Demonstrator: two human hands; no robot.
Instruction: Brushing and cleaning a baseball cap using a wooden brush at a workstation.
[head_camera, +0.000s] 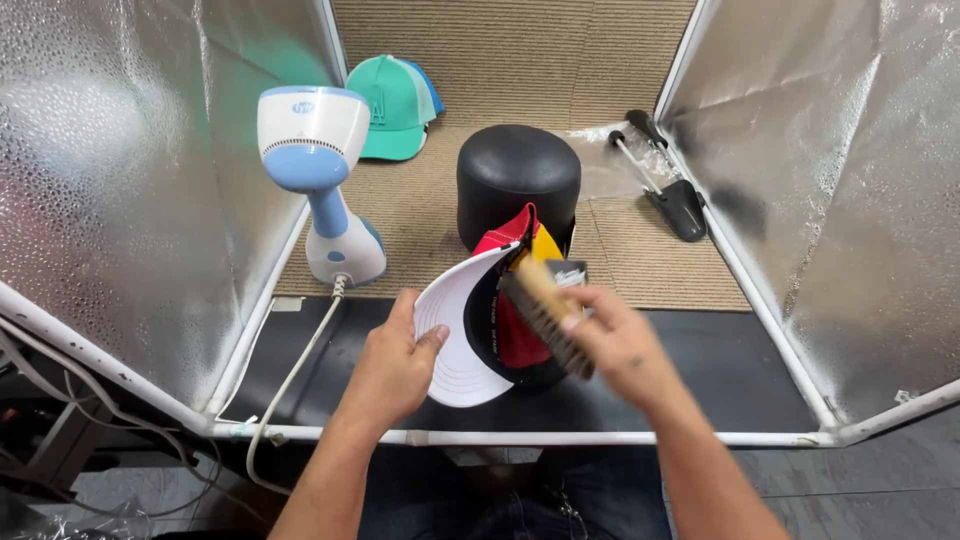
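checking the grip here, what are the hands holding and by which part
The left hand holds a red, yellow and black cap by its white brim. The right hand grips a wooden brush by its back, bristles against the cap.

left hand (392, 362) grips cap (470, 335) brim | right hand (618, 345) holds brush (545, 315) inside cap

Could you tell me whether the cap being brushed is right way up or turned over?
Turned over: the cap shows its white brim underside and inner lining.
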